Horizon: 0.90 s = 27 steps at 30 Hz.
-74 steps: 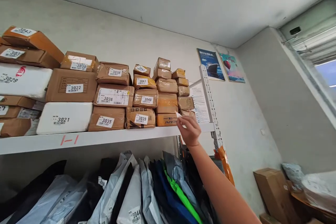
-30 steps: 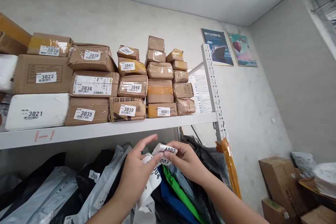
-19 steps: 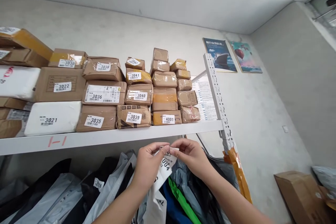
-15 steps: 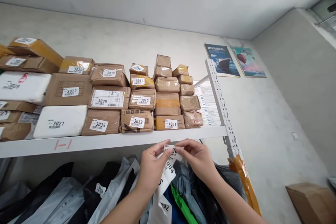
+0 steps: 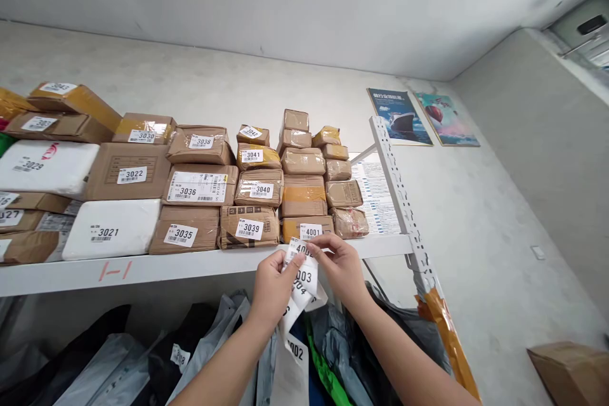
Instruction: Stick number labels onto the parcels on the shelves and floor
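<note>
Between my two hands is a strip of white number labels (image 5: pixel 304 276), with 4002 at the top and more numbers trailing down below. My left hand (image 5: pixel 277 282) pinches the strip along its left edge, thumb on the front. My right hand (image 5: pixel 339 266) is closed at the top label's right edge, thumb and fingertips on it. Just above and behind sits a brown box (image 5: pixel 291 228) with a 4001 label, on the front of the white shelf (image 5: pixel 200 265). Unlabelled brown boxes (image 5: pixel 304 195) are stacked above it and to its right.
Further left on the shelf are stacked labelled boxes (image 5: pixel 193 225) and white parcels (image 5: pixel 133 228). Grey and black bags (image 5: pixel 114 355) fill the level below. A perforated white upright (image 5: pixel 394 184), wrapped lower down in orange tape (image 5: pixel 450 342), stands at the right. Posters (image 5: pixel 399 117) hang on the wall.
Both hands have risen slightly toward the shelf edge with the label strip. The top label now faces me and reads 4002. The view has tilted a little upward.
</note>
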Tool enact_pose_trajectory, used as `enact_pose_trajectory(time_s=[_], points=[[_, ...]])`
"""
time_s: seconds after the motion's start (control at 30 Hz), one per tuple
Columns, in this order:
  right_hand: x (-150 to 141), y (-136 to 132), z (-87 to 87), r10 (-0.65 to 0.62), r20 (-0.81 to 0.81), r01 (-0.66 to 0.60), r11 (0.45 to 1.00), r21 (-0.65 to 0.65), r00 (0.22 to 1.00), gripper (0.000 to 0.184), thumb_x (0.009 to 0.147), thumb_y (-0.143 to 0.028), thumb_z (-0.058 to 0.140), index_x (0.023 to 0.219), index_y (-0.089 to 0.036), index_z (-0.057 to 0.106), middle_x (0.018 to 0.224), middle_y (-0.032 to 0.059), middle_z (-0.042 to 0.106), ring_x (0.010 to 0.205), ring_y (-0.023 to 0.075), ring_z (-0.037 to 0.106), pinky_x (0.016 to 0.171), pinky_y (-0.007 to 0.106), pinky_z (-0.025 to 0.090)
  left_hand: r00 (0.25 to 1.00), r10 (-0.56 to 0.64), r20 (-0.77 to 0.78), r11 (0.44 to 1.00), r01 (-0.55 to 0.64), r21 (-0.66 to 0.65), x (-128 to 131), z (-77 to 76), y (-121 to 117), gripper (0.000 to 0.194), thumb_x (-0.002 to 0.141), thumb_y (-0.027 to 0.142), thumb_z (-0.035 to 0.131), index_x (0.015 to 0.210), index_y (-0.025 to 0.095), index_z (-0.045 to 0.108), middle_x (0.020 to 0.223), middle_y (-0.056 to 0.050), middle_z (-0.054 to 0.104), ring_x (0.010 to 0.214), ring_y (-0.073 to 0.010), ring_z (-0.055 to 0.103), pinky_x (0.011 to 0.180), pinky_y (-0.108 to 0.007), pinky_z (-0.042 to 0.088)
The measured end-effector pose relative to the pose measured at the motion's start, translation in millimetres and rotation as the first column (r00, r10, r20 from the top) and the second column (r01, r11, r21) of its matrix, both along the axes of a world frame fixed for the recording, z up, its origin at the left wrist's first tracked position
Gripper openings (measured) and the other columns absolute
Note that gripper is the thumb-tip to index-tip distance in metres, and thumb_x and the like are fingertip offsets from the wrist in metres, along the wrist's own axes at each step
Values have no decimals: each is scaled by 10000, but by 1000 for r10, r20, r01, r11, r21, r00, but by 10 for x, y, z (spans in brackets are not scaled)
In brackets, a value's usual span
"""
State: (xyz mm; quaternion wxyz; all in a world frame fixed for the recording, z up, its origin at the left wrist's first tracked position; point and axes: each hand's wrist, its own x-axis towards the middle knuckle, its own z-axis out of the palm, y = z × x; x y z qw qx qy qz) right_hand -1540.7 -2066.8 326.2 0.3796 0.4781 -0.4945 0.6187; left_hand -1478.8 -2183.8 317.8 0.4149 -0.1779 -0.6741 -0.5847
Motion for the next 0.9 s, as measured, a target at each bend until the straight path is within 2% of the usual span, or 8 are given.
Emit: enact_pose_trajectory(time_s=[0.1,0.3,0.4,0.53,0.67,0.73,0.8,0.9], points=[[-87,-35,289,-37,-67,37,999,2,997,175,770,-367,651,748,-194,669,763,62,681,703,192,628,614,306,510,1000,22,21,1000,-22,7,-3,37,-5,416,626,546,701,679,154,574,584,32,533,538,-101,427,527,-218,334],[-420,-30,1133,-362,-129,370,928,46,923,121,805,-281,594,759,-183,648,669,24,653,622,169,599,595,293,480,991,-16,134,990,34,-136,74,-25,26,492,630,619,662,541,179,462,489,57,401,486,-87,334,491,-220,262],[-514,-62,1328,-433,-160,450,888,96,887,44,709,-178,683,695,-191,643,694,25,643,665,193,601,652,326,473,990,-47,130,995,58,-82,84,-75,-35,529,650,660,629,531,181,442,477,60,374,475,-82,311,484,-219,245],[-505,-80,1311,-578,-246,609,791,67,778,272,670,-163,735,929,-181,653,1055,125,632,887,278,606,762,415,468,997,3,76,999,0,-39,117,-113,-98,485,707,631,605,571,172,527,486,36,454,492,-107,395,497,-228,304],[-390,49,1154,-562,-377,641,758,122,736,173,733,-165,698,903,-161,669,1020,123,664,978,280,597,837,420,471,998,55,9,998,-55,4,172,-92,-100,475,721,639,585,648,169,594,537,14,538,539,-140,472,534,-240,369],[-273,135,1009,-427,-347,509,839,192,835,180,837,-245,600,986,-174,670,1043,107,677,976,244,613,805,389,500,998,61,3,998,-61,14,164,-43,-117,487,731,647,571,687,164,611,573,4,568,564,-148,494,552,-243,384],[-143,191,829,-136,-288,239,899,366,948,276,896,-353,509,1077,-204,655,1050,81,692,920,202,642,718,338,531,998,62,-8,998,-62,-6,125,29,-140,486,750,636,559,710,157,629,590,-3,583,585,-151,503,563,-242,386],[-37,202,590,137,-153,-48,876,480,979,253,812,-398,620,953,-206,704,940,55,726,827,181,662,670,305,537,997,60,-52,997,-63,-52,52,154,-135,463,753,598,581,684,146,652,569,-4,588,579,-144,497,553,-236,372]])
